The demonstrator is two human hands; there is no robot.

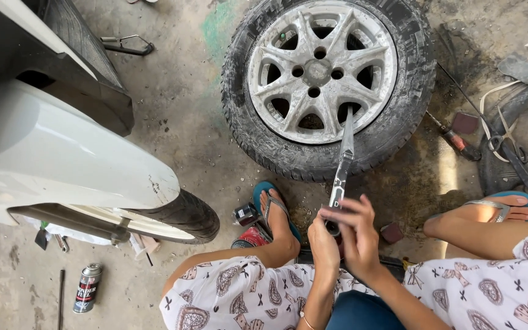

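Both your left hand (324,239) and right hand (357,235) are closed around the metal tool (342,165), its tip just reaching the wheel (328,85) lying flat, tire not yet removed from the rim.

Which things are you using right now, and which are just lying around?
In use: metal tool held by left hand and right hand, its tip on the wheel.

Lying about: spray can, screwdriver, pliers, small bottle.
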